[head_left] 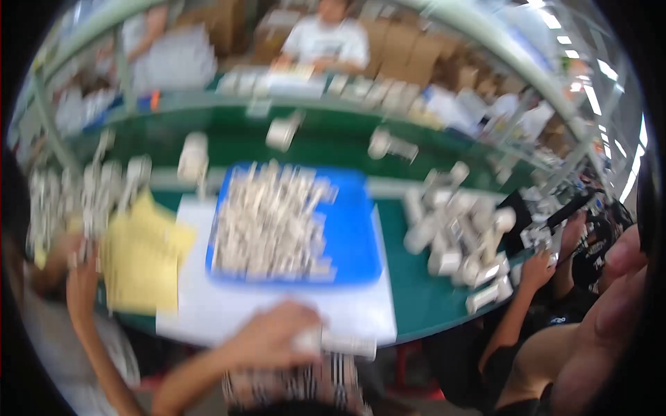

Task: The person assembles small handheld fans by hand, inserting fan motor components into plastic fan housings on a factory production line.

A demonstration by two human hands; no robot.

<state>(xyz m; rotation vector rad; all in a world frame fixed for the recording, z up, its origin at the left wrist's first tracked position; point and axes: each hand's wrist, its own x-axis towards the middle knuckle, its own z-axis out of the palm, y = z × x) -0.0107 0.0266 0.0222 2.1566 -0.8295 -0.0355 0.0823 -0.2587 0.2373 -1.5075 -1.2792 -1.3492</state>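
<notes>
My left hand [277, 333] is closed around a white plastic device [347, 344], whose blocky end sticks out to the right above my lap, past the table's front edge. Motion blurs the fine shape of both. Very near the camera at the right rim, my right hand [621, 260] is raised. Its fingers are partly cut off, so their grip does not show. Beyond my left hand, a blue tray [354, 249] rests on a large white sheet [340, 305]. Many small, narrow off-white plastic pieces [267, 229] fill the tray's left and middle.
Yellow papers [142, 256] lie left of the tray. White devices [461, 236] are heaped at right. Behind runs a green belt [236, 132] with several spaced white devices. Co-workers' hands work at the left [82, 277] and right [538, 270]; another person [326, 41] sits across.
</notes>
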